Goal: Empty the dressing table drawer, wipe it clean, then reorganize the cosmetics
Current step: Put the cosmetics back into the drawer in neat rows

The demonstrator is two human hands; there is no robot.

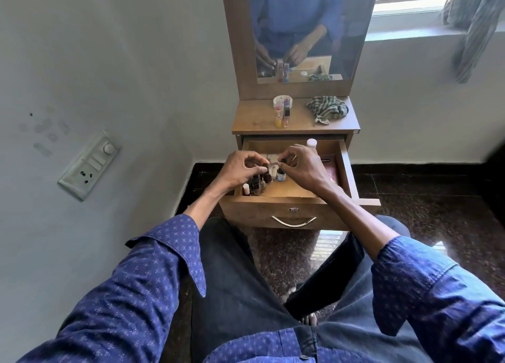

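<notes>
Hands in open drawer [347,168]: left hand [240,171] and right hand [303,168] each pinching a small bottle; labels unreadable.

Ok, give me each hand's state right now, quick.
Left hand: fingers pinched on a small dark bottle in the open drawer.
Right hand: fingers pinched on the cap of a small blue-labelled bottle.

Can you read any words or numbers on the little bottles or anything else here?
No text reads clearly anywhere.
Small bottles in the drawer: any labels are too small and blurred.
Blue-labelled bottle under the right hand: print unreadable.
Tall bottles on the tabletop: no readable words.
Switch panel on the wall: no markings legible.
</notes>
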